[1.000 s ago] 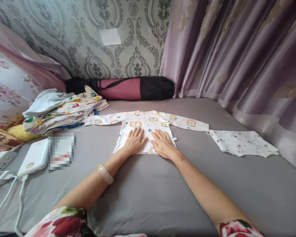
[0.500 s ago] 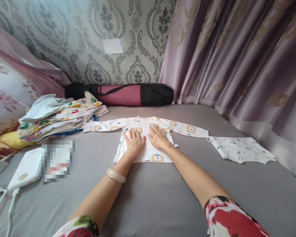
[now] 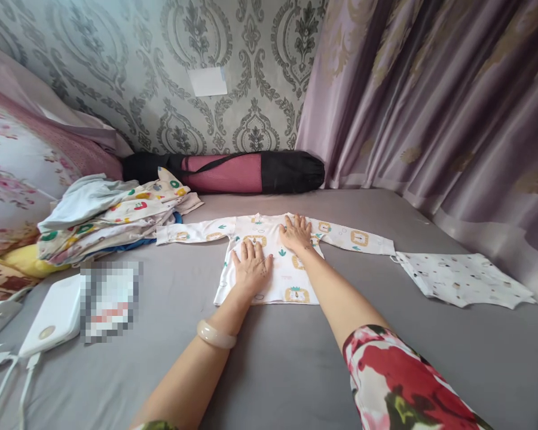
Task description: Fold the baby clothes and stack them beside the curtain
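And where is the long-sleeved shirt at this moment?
In the head view, the shirt lies spread mid-picture on the grey sheet, under the left hand and right hand, between the clothes pile at left and the printed garment at right.

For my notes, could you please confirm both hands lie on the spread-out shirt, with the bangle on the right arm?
Not the right arm: the head view shows the bangle on the left. Left hand and right hand lie on the spread-out shirt.

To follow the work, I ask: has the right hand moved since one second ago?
Yes: the right hand has moved forward over the long-sleeved shirt, closer to the pink-and-black mat bag.
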A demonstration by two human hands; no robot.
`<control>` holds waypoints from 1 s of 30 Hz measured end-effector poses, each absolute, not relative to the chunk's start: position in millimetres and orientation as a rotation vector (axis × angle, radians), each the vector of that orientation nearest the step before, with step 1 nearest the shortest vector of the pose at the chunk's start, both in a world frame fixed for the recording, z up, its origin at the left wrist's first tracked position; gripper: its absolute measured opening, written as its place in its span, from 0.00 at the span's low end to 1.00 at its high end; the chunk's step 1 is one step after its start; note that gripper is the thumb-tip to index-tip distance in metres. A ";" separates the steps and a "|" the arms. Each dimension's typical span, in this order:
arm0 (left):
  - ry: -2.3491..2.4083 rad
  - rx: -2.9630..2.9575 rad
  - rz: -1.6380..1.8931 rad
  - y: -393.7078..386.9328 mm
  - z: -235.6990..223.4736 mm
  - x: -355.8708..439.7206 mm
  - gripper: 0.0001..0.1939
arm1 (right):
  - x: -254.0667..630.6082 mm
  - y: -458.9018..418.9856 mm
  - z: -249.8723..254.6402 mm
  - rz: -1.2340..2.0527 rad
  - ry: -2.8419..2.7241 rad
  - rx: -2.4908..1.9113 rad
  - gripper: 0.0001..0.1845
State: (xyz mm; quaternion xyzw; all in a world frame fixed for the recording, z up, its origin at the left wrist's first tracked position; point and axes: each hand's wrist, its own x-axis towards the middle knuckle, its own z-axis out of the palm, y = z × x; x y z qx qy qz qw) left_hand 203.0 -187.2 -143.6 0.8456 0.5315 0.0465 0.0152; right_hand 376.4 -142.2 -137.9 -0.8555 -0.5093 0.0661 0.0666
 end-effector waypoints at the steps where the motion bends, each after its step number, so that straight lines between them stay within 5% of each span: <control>1: 1.653 2.634 0.149 -186.9 -144.1 202.7 0.34 | 376.8 -142.3 -137.5 0.202 -1.544 -2.580 0.33; 22: 1.234 2.839 0.005 -206.7 -139.8 164.9 0.30 | 322.1 -297.8 -129.4 0.228 -2.346 -1.864 0.36; 30: 1.095 2.876 0.033 -212.5 -131.0 149.0 0.37 | 348.4 -301.2 -126.9 0.260 -2.050 -2.215 0.32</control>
